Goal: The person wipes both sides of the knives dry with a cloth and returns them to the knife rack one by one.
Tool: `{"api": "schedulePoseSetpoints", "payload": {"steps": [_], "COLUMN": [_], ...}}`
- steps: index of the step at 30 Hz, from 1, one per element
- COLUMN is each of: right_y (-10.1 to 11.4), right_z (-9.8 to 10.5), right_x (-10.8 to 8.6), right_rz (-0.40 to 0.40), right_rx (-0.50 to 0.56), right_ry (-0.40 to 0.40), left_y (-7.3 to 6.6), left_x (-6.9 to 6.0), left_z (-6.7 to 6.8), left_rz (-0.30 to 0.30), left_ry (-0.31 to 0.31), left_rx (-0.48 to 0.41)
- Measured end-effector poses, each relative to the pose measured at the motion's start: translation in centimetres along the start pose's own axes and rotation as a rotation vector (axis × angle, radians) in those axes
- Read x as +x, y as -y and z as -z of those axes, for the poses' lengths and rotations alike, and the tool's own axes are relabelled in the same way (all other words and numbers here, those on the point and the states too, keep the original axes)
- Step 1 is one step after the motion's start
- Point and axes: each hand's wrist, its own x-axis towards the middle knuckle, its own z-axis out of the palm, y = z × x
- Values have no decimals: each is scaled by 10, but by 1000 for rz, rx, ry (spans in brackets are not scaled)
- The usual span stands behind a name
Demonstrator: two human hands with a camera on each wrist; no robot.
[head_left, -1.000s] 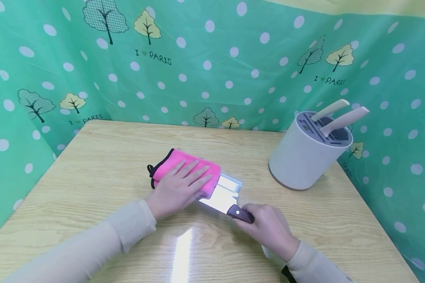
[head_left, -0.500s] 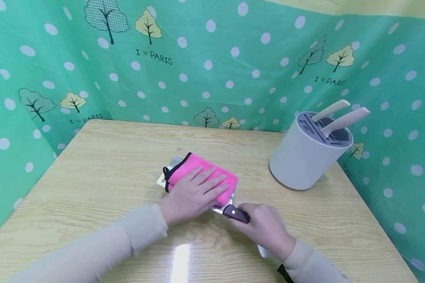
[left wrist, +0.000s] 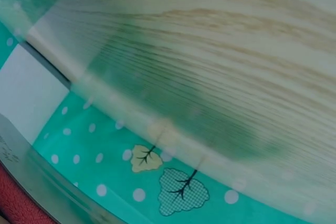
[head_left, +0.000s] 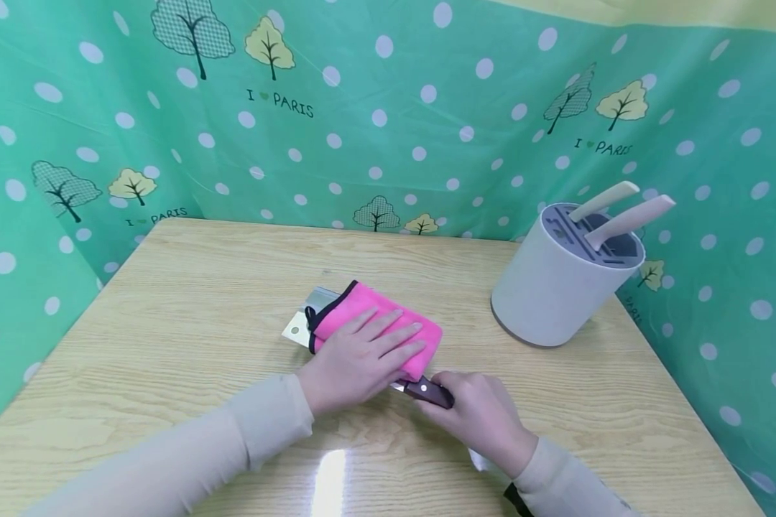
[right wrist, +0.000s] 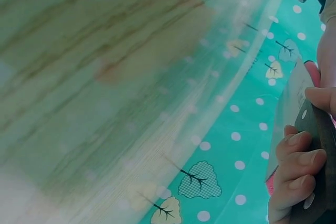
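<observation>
A folded pink cloth (head_left: 388,316) with black edging covers most of a cleaver's blade (head_left: 295,329). My left hand (head_left: 356,359) lies on the cloth with straight fingers, pressing it to the blade's upper face. The blade's far corner, with a small hole, shows left of the cloth. My right hand (head_left: 481,416) grips the cleaver's dark handle (head_left: 427,391). In the right wrist view the fingers (right wrist: 296,166) curl round that handle with its rivets. At the lower left of the left wrist view are a strip of blade (left wrist: 47,182) and cloth (left wrist: 18,195).
A white cylindrical knife block (head_left: 550,294) stands at the right of the wooden table (head_left: 187,316), with two pale-handled knives (head_left: 627,222) in its slots. Behind the table hangs a green dotted curtain (head_left: 388,129).
My left hand and the cloth have slid right along the blade toward the handle, uncovering the far corner. My right hand, gripping the cleaver, has shifted slightly left.
</observation>
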Motion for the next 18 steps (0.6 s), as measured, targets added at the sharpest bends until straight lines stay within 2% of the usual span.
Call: {"api": "schedulePoseSetpoints", "payload": {"steps": [6,12,18], "right_y": [1,1,0], "right_z": [1,1,1], "right_x": [0,-1,-3], "right_rz": [-7,-4,-17], "right_rx": [-11,-22,-6], "right_ry": [-3,-31,-22], "left_y": [4,12,23], "left_x": [1,2,-4], "left_z": [4,5,3], "left_rz": [13,37,64], "left_ry": [13,-15,-42], "left_rx": [3,15,49]}}
